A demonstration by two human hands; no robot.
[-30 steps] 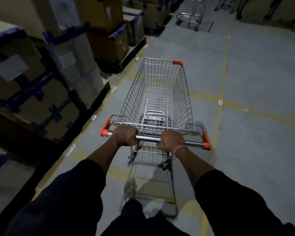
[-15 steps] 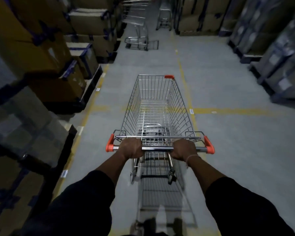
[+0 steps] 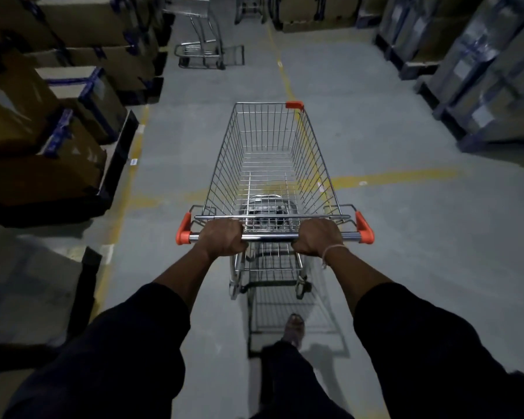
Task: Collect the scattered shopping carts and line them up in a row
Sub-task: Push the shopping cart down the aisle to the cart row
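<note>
An empty wire shopping cart [image 3: 270,164] with orange corner caps stands straight ahead of me in a dim warehouse aisle. Both hands grip its chrome handle bar [image 3: 270,237]: my left hand [image 3: 223,238] near the left orange end, my right hand [image 3: 316,237] near the right end. A second cart [image 3: 201,37] stands far up the aisle on the left, its basket cut off by the frame's top. Part of a third cart [image 3: 250,9] shows at the top centre.
Stacked cardboard boxes on pallets [image 3: 58,122] line the left side. Wrapped pallet loads [image 3: 490,71] line the right. Faded yellow floor lines [image 3: 390,176] cross the grey concrete. My foot [image 3: 294,326] shows below the cart.
The view has swung from facing the left boxes to straight down the aisle, with the cart turned along with it. The far carts look closer. Both hands kept their grip.
</note>
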